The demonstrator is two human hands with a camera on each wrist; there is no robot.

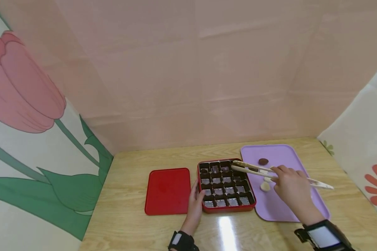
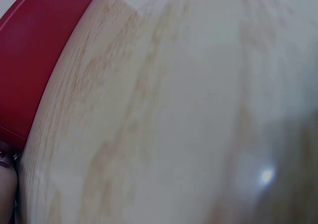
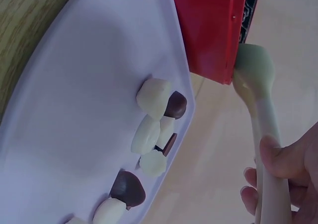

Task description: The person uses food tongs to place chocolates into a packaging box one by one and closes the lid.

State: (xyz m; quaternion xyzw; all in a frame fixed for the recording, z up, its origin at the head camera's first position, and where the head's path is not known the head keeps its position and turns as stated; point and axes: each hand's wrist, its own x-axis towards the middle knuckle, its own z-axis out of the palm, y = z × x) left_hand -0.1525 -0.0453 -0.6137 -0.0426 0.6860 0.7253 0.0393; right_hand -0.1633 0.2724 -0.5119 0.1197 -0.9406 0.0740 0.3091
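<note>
A red box (image 1: 229,209) with a dark compartment insert (image 1: 223,187) stands on the table. My left hand (image 1: 195,202) holds its left side, the thumb at the rim. The box's red wall (image 2: 42,45) fills the left wrist view's upper left corner. My right hand (image 1: 292,188) grips pale tongs (image 1: 257,171), whose tips reach over the box's back right corner. Whether a piece sits between the tips is hidden. Dark pieces (image 1: 215,169) lie in some back compartments. On a lilac tray (image 3: 74,110) are several white chocolates (image 3: 153,99) and dark chocolates (image 3: 127,189).
A red lid (image 1: 168,191) lies flat to the left of the box. The lilac tray's near left edge sits close beside the box. Pink cloth (image 1: 207,87) hangs behind the wooden table (image 1: 128,195), with patterned cloths at both sides.
</note>
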